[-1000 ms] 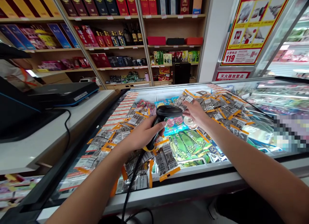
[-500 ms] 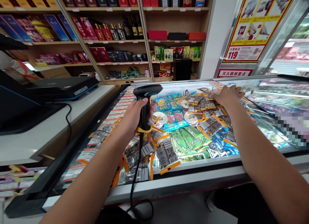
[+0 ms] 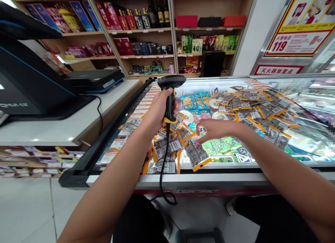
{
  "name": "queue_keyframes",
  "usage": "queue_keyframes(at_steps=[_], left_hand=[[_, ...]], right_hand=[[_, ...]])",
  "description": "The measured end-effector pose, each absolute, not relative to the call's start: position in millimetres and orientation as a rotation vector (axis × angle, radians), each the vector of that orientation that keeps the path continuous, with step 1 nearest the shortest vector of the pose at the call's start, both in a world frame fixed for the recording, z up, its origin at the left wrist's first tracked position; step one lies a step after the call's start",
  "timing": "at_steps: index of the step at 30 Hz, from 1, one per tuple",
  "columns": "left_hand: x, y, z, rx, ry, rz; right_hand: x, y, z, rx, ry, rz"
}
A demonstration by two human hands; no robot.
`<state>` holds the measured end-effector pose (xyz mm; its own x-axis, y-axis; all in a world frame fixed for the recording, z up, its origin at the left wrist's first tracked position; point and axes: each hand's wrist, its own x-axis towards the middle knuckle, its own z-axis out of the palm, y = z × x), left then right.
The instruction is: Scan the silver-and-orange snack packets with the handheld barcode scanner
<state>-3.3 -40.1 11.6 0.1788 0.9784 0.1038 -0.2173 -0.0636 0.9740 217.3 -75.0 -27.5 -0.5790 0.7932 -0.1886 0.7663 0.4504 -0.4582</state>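
My left hand (image 3: 156,112) grips the handle of a black barcode scanner (image 3: 170,86) with a yellow band, held upright above the glass lid of a chest freezer (image 3: 199,180); its black cable hangs down in front. My right hand (image 3: 213,130) reaches left over the glass, fingers spread, above grey snack packets with orange ends (image 3: 195,154) near the front edge. It holds nothing. More of these packets (image 3: 261,107) lie spread over the glass to the right.
A white counter (image 3: 65,127) at the left carries a black till screen (image 3: 23,86) and a flat black device (image 3: 92,80). Shelves of boxes and bottles (image 3: 136,30) line the back wall. A red and yellow poster (image 3: 300,30) hangs at the right.
My right hand has come back from the far right packets to the near front ones. The scanner has stayed upright in my left hand. The view has shifted left and down.
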Motion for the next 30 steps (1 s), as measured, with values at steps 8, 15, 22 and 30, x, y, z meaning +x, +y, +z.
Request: queue_keyframes(at_steps=[8, 15, 22, 30], left_hand=[[1.8, -41.3, 3.6, 1.289, 0.839, 1.125], [3.3, -41.3, 3.6, 1.293, 0.854, 1.136], [4.2, -47.4, 4.0, 1.484, 0.839, 1.017], [7.1, -62.3, 3.6, 1.751, 0.844, 0.680]], right_hand=[[231.5, -60.1, -22.2, -1.353, -2.596, 0.946], [253.4, -52.1, -21.6, -1.442, -2.339, 1.399], [280.3, -29.2, -19.5, -1.352, -1.582, 1.333], [286.9, -19.1, -13.8, -1.239, -1.147, 1.088]])
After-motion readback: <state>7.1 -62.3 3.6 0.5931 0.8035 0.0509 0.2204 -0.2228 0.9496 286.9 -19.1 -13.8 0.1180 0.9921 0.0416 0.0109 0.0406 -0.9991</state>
